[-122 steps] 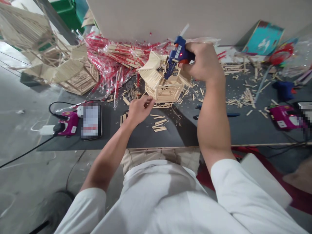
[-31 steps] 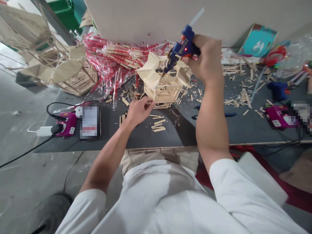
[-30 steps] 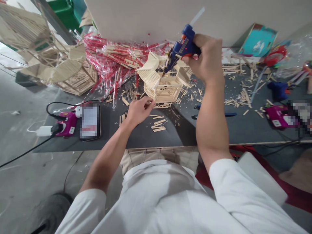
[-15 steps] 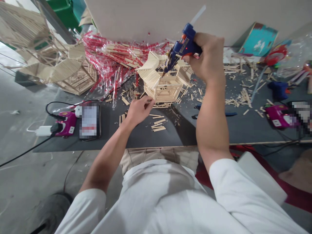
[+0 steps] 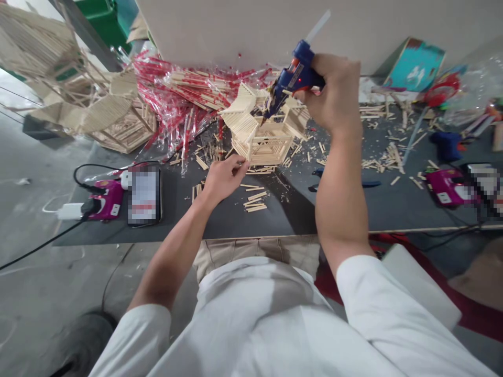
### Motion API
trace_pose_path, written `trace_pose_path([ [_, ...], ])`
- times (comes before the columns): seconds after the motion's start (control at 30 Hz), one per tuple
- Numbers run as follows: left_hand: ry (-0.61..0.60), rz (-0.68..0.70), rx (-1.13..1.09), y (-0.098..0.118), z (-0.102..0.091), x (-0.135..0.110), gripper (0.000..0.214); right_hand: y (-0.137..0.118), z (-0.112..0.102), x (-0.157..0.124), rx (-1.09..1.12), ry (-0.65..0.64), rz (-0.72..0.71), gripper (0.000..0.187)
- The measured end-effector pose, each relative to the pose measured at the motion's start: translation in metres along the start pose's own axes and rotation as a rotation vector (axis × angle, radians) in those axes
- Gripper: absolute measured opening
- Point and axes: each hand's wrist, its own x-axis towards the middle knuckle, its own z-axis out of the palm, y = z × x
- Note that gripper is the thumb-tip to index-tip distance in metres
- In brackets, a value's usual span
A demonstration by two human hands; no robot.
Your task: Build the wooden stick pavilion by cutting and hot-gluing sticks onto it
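Observation:
My right hand (image 5: pixel 334 94) is wrapped round a blue hot glue gun (image 5: pixel 295 76), a clear glue stick rising from its back end. Its nozzle points down at the upper left rim of a small model house made of wooden sticks (image 5: pixel 271 150). At the model's front left corner, my left hand (image 5: pixel 226 178) pinches an upright part of it between thumb and fingers. Slatted panels (image 5: pixel 240 112) flare out from the model's top. Just right of my left hand lie several short cut sticks (image 5: pixel 256 201) on the dark table (image 5: pixel 291 222).
Red-and-clear plastic wrappers with sticks (image 5: pixel 188 89) are heaped behind the model. Larger stick models (image 5: pixel 110 115) stand at left. A phone (image 5: pixel 144 196) and a magenta power strip (image 5: pixel 108 199) lie near the left edge. Blue-handled cutters (image 5: pixel 371 184) lie partly behind my right forearm.
Both hands and the model stay almost in place. The glue gun has shifted very slightly to the left and down, its nozzle still at the model's rim.

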Motion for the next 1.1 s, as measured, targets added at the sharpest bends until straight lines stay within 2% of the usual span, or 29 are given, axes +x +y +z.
trace_pose_path([
  [0.17,0.006,-0.001,-0.012,0.0016,-0.001,0.0003,0.03,0.0004,0.002,-0.0003,0.014,0.009,0.007,0.039],
  [0.33,0.002,0.002,-0.018,0.0,-0.0014,0.0006,0.03,-0.0034,0.0005,0.0004,-0.016,0.03,0.009,0.05],
  [0.63,-0.001,-0.006,-0.009,-0.0005,-0.0006,0.0008,0.031,-0.0018,-0.0014,0.0013,0.01,0.027,-0.03,0.052],
  [0.73,-0.004,-0.005,-0.008,0.0005,-0.0008,0.0007,0.03,-0.0009,-0.0011,0.002,-0.013,-0.008,0.006,0.054],
  [0.93,-0.012,-0.023,-0.016,0.0021,-0.0012,0.0003,0.032,0.0004,0.002,0.0021,-0.093,0.02,0.057,0.041],
  [1.1,-0.033,-0.075,-0.192,0.0001,0.0004,0.0013,0.032,0.0013,0.0005,0.002,-0.149,0.189,0.265,0.04],
])
